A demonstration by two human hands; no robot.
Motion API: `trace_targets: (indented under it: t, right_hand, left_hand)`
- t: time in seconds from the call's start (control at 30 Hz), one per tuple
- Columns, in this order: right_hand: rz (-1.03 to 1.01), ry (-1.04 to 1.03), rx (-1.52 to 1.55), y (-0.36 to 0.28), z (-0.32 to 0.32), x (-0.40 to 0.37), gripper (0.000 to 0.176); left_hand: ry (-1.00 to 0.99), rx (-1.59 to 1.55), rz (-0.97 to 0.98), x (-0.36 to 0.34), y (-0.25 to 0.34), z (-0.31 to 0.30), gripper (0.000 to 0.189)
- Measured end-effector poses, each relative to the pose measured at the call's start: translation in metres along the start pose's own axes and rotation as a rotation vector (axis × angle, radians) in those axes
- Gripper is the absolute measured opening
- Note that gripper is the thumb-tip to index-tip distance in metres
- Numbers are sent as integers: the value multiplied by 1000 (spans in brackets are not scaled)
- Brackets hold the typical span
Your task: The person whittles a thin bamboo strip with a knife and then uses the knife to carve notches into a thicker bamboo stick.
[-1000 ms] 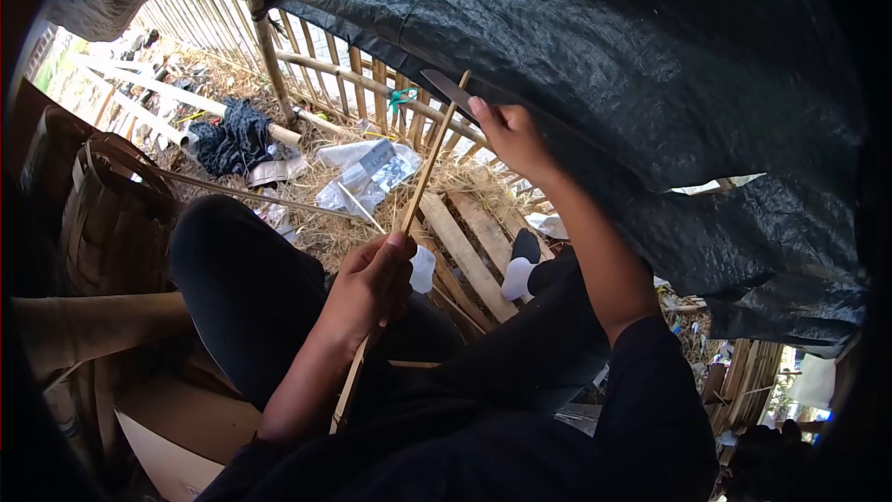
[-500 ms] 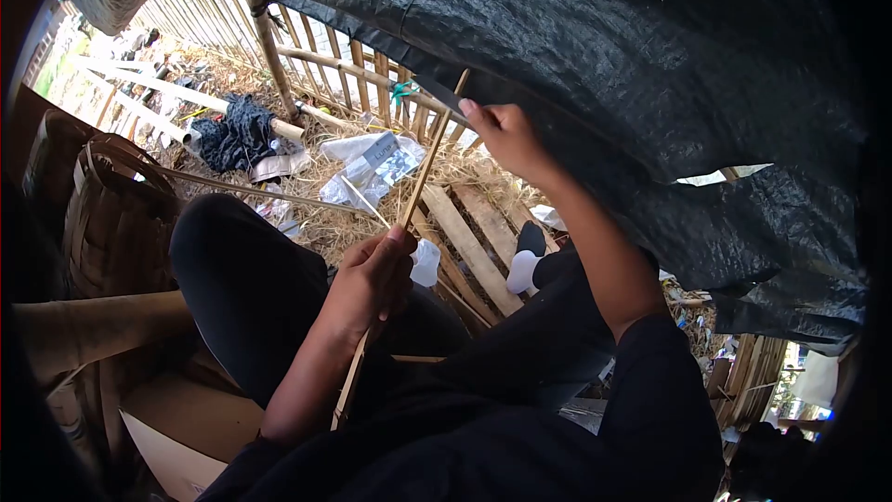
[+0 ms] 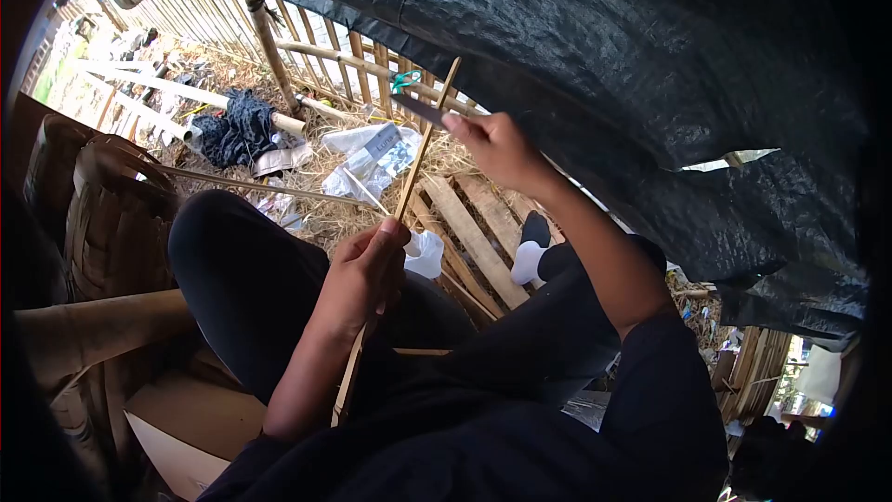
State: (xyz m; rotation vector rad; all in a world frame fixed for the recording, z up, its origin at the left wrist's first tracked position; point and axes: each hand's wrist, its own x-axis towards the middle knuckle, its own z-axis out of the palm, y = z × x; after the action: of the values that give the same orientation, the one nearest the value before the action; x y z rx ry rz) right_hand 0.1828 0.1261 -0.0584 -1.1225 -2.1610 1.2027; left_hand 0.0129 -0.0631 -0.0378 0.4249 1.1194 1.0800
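A long, thin bamboo strip (image 3: 416, 163) slants up from my lap toward the fence. My left hand (image 3: 364, 270) is closed round it near the middle, with the lower end running down along my forearm. In my right hand (image 3: 494, 151) is a knife (image 3: 418, 110), its handle hidden by the fingers. The dark blade points left and crosses the strip a little below its upper tip. A thin pale sliver (image 3: 365, 191) sticks out just above my left hand.
A black plastic sheet (image 3: 595, 56) hangs close on the right and overhead. Wooden slats (image 3: 474, 232) lie by my foot. Clear plastic wrapping (image 3: 379, 153), straw and dark cloth (image 3: 234, 130) litter the ground before a bamboo fence (image 3: 209, 23). A cardboard box (image 3: 190, 428) and woven basket (image 3: 116, 214) stand at left.
The knife has swung outward, so more of its blade shows across the strip. My right hand has shifted slightly down and left; the strip's tip has dipped a little to the left.
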Motion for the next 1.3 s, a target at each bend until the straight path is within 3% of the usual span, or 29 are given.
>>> trace_targets:
  t: [0.07, 0.1, 0.17, 0.2, 0.23, 0.33, 0.5, 0.63, 0.7, 0.77, 0.9, 0.97, 1.1, 1.13, 1.23, 1.3]
  right_hand:
    - [-17, 129, 29, 7, 0, 7, 57]
    - [31, 34, -77, -15, 5, -8, 57]
    - [-186, -52, -51, -8, 30, -21, 57]
    - [-82, -122, -105, -14, 20, -19, 54]
    - [24, -38, -104, -12, 8, -11, 52]
    - [71, 67, -38, -5, -5, 7, 53]
    - [-12, -1, -112, 17, 6, 10, 55]
    - [-26, 69, 12, 0, 12, -6, 56]
    - [16, 28, -35, 10, 0, 5, 53]
    - [43, 123, 114, 12, -11, 14, 54]
    - [7, -31, 13, -10, 7, -3, 55]
    - [107, 39, 8, -2, -17, 17, 55]
    - [-48, 95, -8, -3, -2, 12, 54]
    - [-20, 24, -41, -2, -9, 14, 53]
    - [32, 70, 68, -9, -26, 25, 54]
    - [-80, 32, 9, -7, -5, 17, 56]
  left_hand:
    - [-20, 66, 43, -1, 1, 1, 39]
    - [-19, 64, 52, 1, 1, 0, 39]
    - [-20, 183, 78, 2, -4, -5, 39]
    - [-19, 187, 71, 0, -4, -4, 39]
    - [0, 183, 58, -2, -3, -1, 36]
    - [-8, 182, 80, -3, -1, -1, 33]
    - [-23, 241, 105, -3, -7, -10, 33]
    - [6, 182, 72, -4, -7, -8, 33]
    - [-9, 184, 75, -5, -6, -6, 34]
    - [-18, 187, 49, -7, -1, -2, 37]
    - [-34, 142, 41, -2, 4, 0, 38]
    - [-18, 127, 22, 1, 4, 3, 37]
    - [-29, 113, 27, -1, 13, 8, 37]
    - [-23, 122, 26, 0, 13, 7, 37]
    - [-16, 123, 16, -2, 15, 8, 37]
    - [-15, 108, 28, 0, 18, 9, 37]
